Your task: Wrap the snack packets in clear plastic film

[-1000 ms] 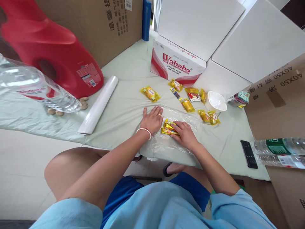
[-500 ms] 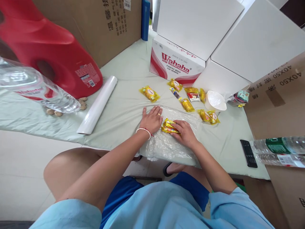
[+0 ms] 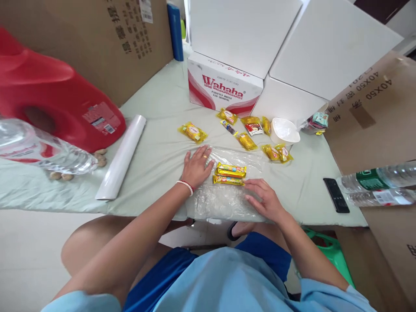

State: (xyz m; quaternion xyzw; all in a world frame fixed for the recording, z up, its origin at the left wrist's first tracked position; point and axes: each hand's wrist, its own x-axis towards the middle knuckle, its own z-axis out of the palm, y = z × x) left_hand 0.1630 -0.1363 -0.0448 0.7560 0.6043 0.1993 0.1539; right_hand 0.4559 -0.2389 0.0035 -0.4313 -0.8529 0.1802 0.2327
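A thin sheet of clear plastic film (image 3: pixel 224 201) lies crinkled on the cloth-covered table, reaching its front edge. Yellow-wrapped snack bars (image 3: pixel 230 170) rest side by side on the film. My left hand (image 3: pixel 197 165), wearing a beaded bracelet, presses flat at the film's left side with its fingers spread. To the right of the bars, my right hand (image 3: pixel 264 197) hovers low with fingers apart and nothing in it. Its fingertips are close to the end of the nearest bar; whether they touch it, I cannot tell.
Yellow-wrapped snacks (image 3: pixel 247 141) lie beyond the film, around a white bowl (image 3: pixel 284 131). A film roll (image 3: pixel 121 158), a water bottle (image 3: pixel 48 147) and a red jug (image 3: pixel 65 95) are at left. Cartons (image 3: pixel 224 89) stand behind. A phone (image 3: pixel 336 195) and bottles (image 3: pixel 377 178) lie at right.
My right hand has let go of the snack bars and drawn back to the right, leaving them on the film. My left hand stays on the film. The view has shifted slightly.
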